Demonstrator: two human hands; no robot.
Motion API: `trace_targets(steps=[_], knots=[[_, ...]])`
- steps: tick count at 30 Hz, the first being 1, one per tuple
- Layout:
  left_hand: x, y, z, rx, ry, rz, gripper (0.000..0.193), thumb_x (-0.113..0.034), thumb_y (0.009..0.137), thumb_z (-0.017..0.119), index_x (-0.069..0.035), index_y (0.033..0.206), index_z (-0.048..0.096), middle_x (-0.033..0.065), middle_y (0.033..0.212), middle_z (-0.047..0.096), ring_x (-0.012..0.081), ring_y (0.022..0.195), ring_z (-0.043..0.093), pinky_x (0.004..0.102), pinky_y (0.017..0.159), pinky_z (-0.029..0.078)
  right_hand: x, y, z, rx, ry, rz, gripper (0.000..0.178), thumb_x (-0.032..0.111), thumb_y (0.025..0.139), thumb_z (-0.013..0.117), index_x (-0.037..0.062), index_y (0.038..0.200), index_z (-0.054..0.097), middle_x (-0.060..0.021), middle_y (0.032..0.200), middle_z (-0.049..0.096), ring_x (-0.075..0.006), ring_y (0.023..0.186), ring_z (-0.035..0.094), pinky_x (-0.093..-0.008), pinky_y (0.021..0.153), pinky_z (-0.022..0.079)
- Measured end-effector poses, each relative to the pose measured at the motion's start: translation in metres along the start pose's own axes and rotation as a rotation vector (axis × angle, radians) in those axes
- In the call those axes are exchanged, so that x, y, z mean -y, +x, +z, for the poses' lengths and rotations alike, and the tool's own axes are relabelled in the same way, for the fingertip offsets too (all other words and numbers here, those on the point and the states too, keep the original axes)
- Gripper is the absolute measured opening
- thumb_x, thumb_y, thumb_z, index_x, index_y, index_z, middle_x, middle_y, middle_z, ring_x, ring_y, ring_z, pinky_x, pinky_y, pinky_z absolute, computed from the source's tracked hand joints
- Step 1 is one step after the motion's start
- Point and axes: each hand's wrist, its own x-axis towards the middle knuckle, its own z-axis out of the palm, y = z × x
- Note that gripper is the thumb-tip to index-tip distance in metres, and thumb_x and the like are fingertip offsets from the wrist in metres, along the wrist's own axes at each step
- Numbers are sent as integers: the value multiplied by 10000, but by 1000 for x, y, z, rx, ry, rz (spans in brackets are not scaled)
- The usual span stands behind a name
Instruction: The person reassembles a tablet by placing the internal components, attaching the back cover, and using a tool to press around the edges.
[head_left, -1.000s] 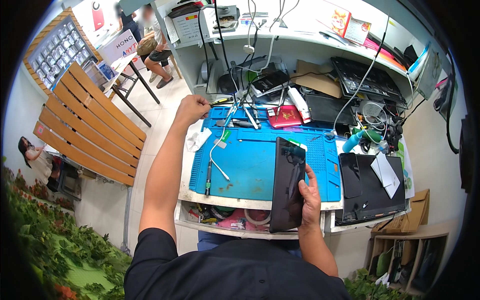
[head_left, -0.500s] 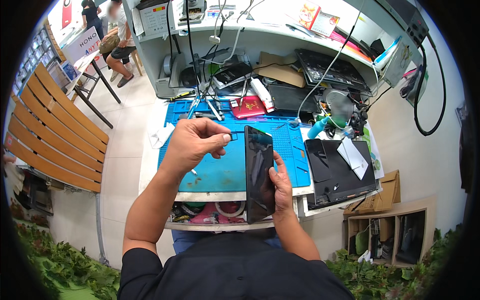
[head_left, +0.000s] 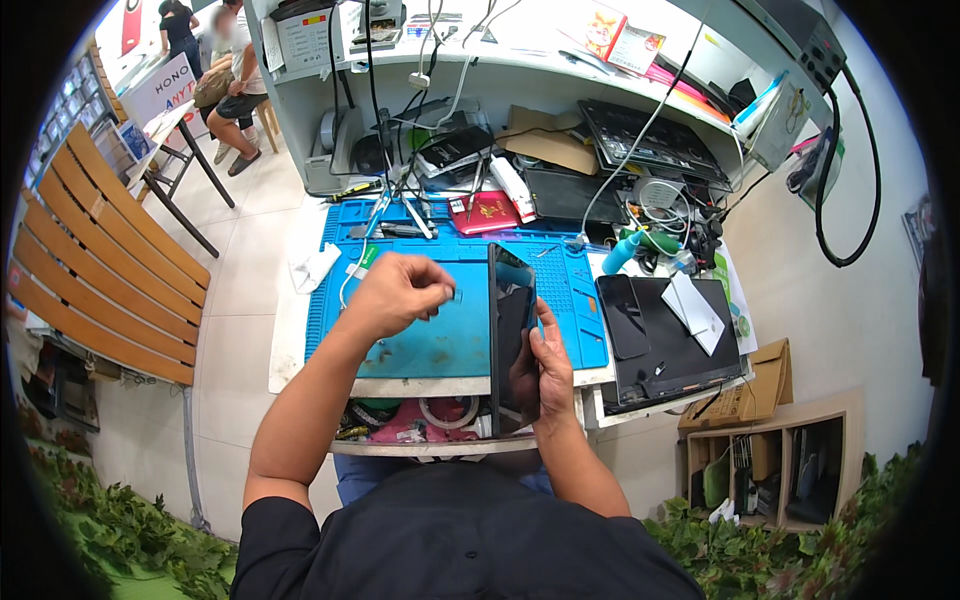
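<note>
In my right hand (head_left: 552, 370) is a black tablet (head_left: 512, 340), held on edge with its dark, glossy screen turned partly up. The thumb lies along its right side and the lower end reaches over the drawer. My left hand (head_left: 400, 293) pinches a small dark SIM card tray (head_left: 457, 295) between thumb and fingertips. A gap separates this tray from the tablet's left edge. Both hands are above a blue repair mat (head_left: 430, 350).
Below the mat an open drawer (head_left: 400, 448) holds cables and loose parts. A phone (head_left: 624, 315) and white paper (head_left: 692, 312) lie on a black laptop panel (head_left: 690, 370) at right. Behind are a red booklet (head_left: 485, 212), tools, and tangled cables. White tissue (head_left: 316, 268) sits at left.
My left hand has drawn the SIM card tray slightly down and left, away from the tablet's upper edge. A green-and-white item now shows behind that hand. My right hand still holds the tablet.
</note>
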Motion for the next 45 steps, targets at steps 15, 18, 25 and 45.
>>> trace_targets(steps=[15, 18, 25, 45], knots=[[-9, 4, -11, -68, 363, -121, 357, -302, 964, 877, 21, 1112, 842, 102, 869, 811, 158, 815, 766, 297, 733, 606, 0, -2, 11, -22, -71, -29, 672, 79, 1098, 682, 72, 1671, 330, -164, 1426, 695, -209, 1295, 698, -338, 1138, 549], [-29, 1, -3, -30, -167, 42, 371, -302, 987, 871, 33, 1140, 828, 79, 904, 801, 132, 818, 752, 272, 741, 613, -8, -4, 14, -68, -210, -117, 702, 82, 1089, 706, 51, 1668, 309, -178, 1352, 737, -195, 1251, 712, -329, 1100, 552], [-32, -3, -3, -89, -206, -27, 345, -248, 918, 940, 26, 1090, 823, 71, 911, 795, 131, 798, 744, 269, 737, 620, -22, -10, 16, -51, -411, -296, 683, 23, 1095, 680, 26, 1664, 302, -192, 1334, 742, -163, 1215, 712, -295, 1069, 542], [-2, -9, 0, -78, -212, -27, 309, -234, 921, 930, 25, 1036, 806, 67, 883, 781, 147, 751, 737, 286, 706, 606, -19, -9, 15, -75, -550, -343, 673, 38, 1102, 681, 17, 1666, 316, -151, 1226, 765, -116, 1064, 721, -236, 916, 555]])
